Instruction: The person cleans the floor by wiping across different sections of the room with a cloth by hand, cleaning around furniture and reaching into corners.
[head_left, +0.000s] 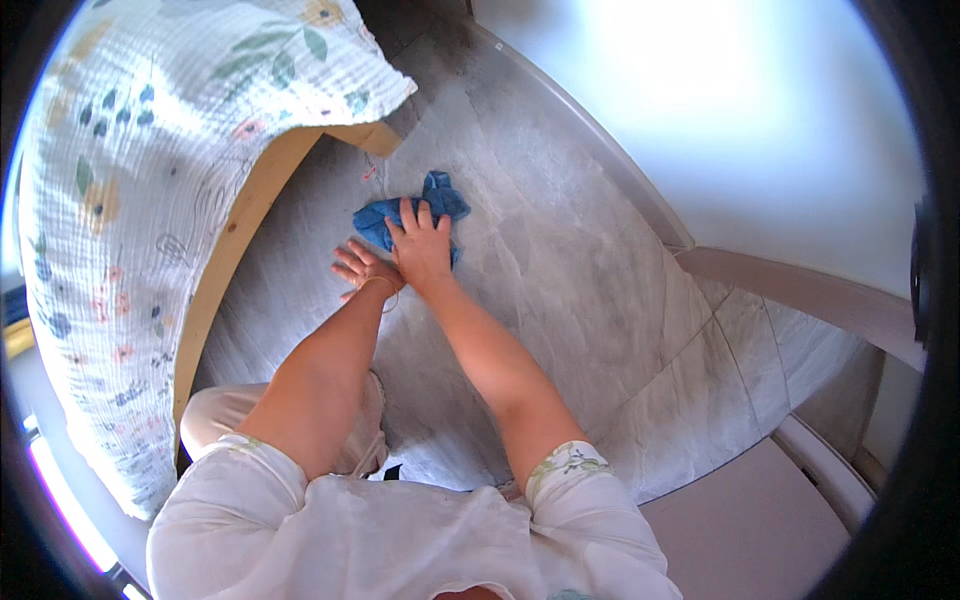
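A crumpled blue cloth (pixel 375 222) lies on the grey floor in front of me. My right hand (pixel 425 250) is pressed down on it, with fingers spread over the fabric and covering its middle. Just left of that, my left hand (pixel 365 268) rests low at the floor, fingers apart and holding nothing. A thin bracelet (pixel 390 300) circles the left wrist, which touches or nearly touches the right hand. Beyond the cloth, a small reddish scrap (pixel 369 174) shows on the floor.
At the left stands a wooden frame (pixel 225 245) draped with a floral-printed white cover (pixel 130 190). A skirting board (pixel 600 140) edges the white wall (pixel 740 120) to the right. Behind me at lower right is a grey-beige flat panel (pixel 745 520). Stone-patterned tiles (pixel 560 270) form the floor.
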